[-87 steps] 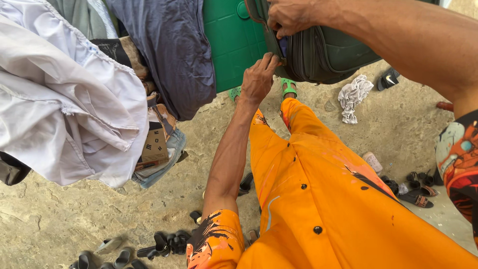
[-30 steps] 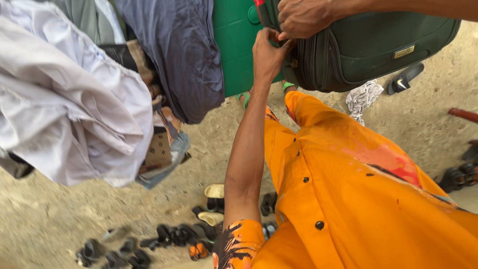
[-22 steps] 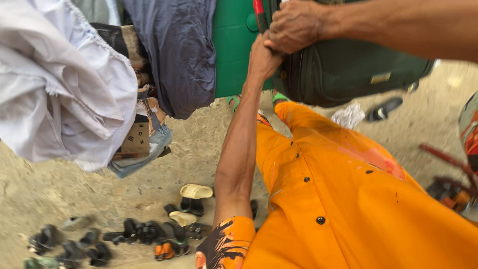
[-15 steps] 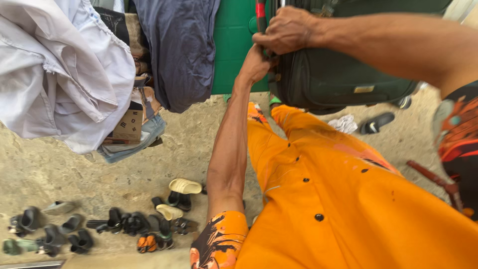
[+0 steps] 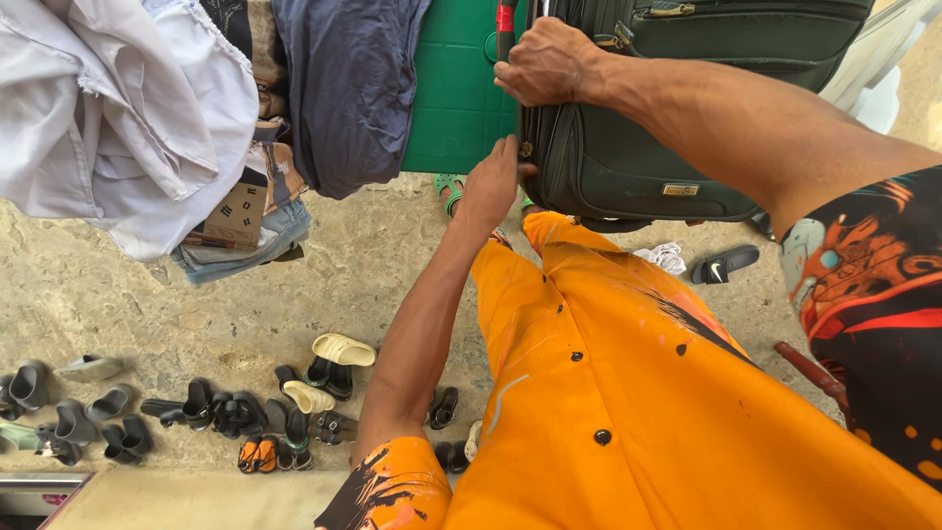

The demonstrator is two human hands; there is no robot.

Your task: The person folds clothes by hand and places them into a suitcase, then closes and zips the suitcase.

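shifted a little since half a second ago: more of the ground and the rows of sandals [image 5: 196,412] at lower left now showing, suitcase [image 5: 648,108] sitting higher and further right in view. held up off the ground against the green panel [image 5: 456,88], dark green suitcase, probably braced there so its edge can be worked at. right hand [image 5: 549,61] clamped over the top corner by the red handle bar [image 5: 505,18], steadying the weight. left hand [image 5: 491,186] pressed to the lower front edge near the zip, fingers curled against it; whether pinching a zip pull or just pushing, cannot tell. orange shirt [image 5: 628,393] filling the lower right, hiding the legs and most of the ground below. suitcase top and right end cut off by the frame. white cloth [image 5: 108,108] and dark blue cloth [image 5: 348,88] hanging at upper left, covering whatever carries them. black slipper [image 5: 724,263] on the ground just under the suitcase.
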